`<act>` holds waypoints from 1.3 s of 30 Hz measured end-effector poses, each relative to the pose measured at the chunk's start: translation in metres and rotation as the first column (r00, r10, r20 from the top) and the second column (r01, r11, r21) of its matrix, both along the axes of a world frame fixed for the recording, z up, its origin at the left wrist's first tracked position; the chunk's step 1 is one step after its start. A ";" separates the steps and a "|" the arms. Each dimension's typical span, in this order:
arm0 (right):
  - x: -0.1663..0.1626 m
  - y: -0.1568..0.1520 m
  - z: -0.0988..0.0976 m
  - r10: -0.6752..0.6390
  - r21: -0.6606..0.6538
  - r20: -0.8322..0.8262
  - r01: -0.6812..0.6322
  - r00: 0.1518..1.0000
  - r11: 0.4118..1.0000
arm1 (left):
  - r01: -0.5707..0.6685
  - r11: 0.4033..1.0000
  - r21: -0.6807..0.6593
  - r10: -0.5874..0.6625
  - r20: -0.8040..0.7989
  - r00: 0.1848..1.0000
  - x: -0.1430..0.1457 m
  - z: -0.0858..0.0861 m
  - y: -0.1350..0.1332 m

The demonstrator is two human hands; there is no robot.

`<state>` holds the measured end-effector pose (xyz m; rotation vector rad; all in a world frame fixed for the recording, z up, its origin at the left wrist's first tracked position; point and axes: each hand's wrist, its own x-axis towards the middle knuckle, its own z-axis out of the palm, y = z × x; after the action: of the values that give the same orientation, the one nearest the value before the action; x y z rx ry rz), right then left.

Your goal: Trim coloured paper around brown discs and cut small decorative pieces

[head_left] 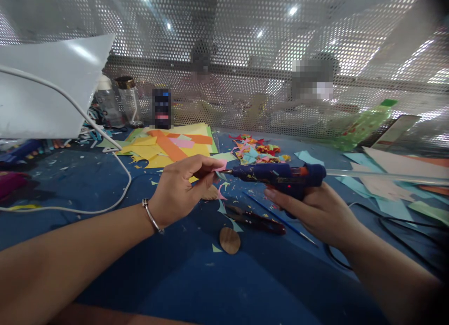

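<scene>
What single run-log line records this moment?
right hand: holds glue gun | left hand: pinches pink paper piece at nozzle | table: scissors, wooden disc

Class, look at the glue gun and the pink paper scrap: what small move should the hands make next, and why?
Probably squeeze the trigger: the right hand holds the glue gun with its nozzle right at the pink paper scrap pinched in the left hand.

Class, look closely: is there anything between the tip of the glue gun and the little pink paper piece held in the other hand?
Nothing visible. The right hand holds the glue gun, its tip at the pink paper piece pinched in the left hand.
</scene>
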<state>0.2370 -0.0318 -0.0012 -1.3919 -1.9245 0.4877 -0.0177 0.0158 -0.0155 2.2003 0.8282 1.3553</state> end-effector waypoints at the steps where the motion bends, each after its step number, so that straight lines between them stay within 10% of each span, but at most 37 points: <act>1: 0.000 0.000 0.000 0.000 0.003 0.001 0.000 1.000 1.000 | -0.004 1.000 -0.001 0.004 -0.002 1.000 0.000 0.000 0.000; 39: 0.004 0.002 -0.003 0.006 0.034 -0.042 -0.004 0.999 0.999 | -0.027 0.999 0.023 0.027 -0.003 1.000 0.001 0.000 0.000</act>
<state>0.2412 -0.0298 -0.0043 -1.3450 -1.8944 0.4804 -0.0166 0.0162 -0.0158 2.2169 0.8513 1.3803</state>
